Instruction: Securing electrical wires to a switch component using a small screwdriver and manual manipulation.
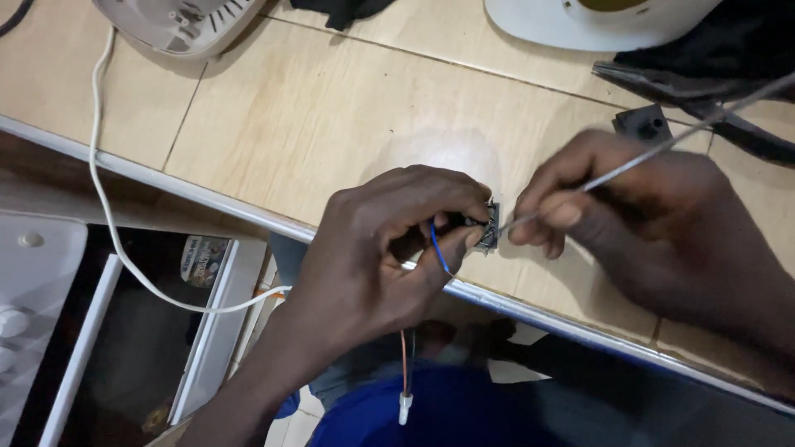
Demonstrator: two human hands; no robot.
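The left hand (389, 248) pinches a small dark square electrical part (487, 225) between thumb and fingertips, held just above the near edge of the pale wooden tabletop (331, 108), close to its metal edge strip (207, 197). A short blue wire (437, 248) curls from the part under the left thumb. A thin orange wire (403, 360) hangs below that hand and ends in a small white connector (404, 408). The right hand (638, 215) pinches a thin grey metal rod (662, 149) between thumb and forefinger; the rod's tip touches the part. Toward the far left corner lies a white slotted plastic housing (178, 25), from which a white cord (103, 165) runs over the near edge. At the far right edge rest dark-handled pliers (720, 116) and 1 small black plastic piece (642, 124), well apart from the housing.
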